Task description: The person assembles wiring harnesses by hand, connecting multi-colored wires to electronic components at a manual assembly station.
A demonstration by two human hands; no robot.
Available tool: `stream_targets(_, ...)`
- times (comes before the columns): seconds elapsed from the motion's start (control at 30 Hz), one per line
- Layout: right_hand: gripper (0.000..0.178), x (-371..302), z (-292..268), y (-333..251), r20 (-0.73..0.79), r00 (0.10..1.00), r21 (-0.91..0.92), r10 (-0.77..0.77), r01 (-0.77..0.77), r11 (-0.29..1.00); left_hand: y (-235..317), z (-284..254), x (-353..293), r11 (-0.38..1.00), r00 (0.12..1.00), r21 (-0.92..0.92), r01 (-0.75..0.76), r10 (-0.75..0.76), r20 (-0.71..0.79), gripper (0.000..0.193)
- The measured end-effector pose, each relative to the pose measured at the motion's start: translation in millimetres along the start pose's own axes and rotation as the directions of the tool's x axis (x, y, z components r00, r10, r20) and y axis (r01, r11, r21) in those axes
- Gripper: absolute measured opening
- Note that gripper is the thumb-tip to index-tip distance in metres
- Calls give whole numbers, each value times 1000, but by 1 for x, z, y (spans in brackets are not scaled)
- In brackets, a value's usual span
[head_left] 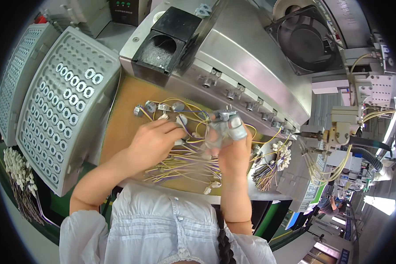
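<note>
My right hand (234, 143) is closed, with grey coverings on its fingertips. It grips a small round metal part with two pins (226, 114); motion smears the fingers' lower side. My left hand (156, 138) rests lower on the board, its fingers bent and pressed together over wires; whatever they hold is hidden beneath them. Just beyond the left fingertips lie several small metal cans with wires (164, 107) and a white connector (163, 116). Between and below both hands runs a loose bundle of yellow, white and purple wires (185, 163).
Grey trays of metal parts (68, 103) stand at the left, beside hanging white-plugged wires (20, 176). A black bin (158, 50) sits on the steel machine (246, 66), whose clamps (231, 93) line the board's (121, 119) far edge. More white connectors (281, 154) lie at right.
</note>
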State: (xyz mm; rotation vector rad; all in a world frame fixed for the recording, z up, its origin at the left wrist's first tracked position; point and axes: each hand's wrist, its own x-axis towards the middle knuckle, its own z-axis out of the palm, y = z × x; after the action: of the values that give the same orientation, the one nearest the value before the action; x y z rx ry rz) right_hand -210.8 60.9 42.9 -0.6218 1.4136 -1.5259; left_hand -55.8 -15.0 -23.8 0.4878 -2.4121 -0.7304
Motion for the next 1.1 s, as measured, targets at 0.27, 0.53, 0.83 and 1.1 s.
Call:
stream_targets(0.27,39,20,48,3,-100,992,154,78,-62,986,33,-41,-9,961,970,-176,215,-231,-76,17)
stream_targets(0.53,35,13,46,6,-162,979,216,121,-84,973,30,-41,-6,915,967,-356,190,-237,-95,14)
stream_targets(0.83,37,31,56,8,-136,989,218,61,-30,975,24,-41,-12,912,970,-330,243,-217,114,18)
stream_targets(1.1,40,2,7,-31,260,965,-564,38,120,817,20,-56,3,956,973,-264,127,-172,-157,22)
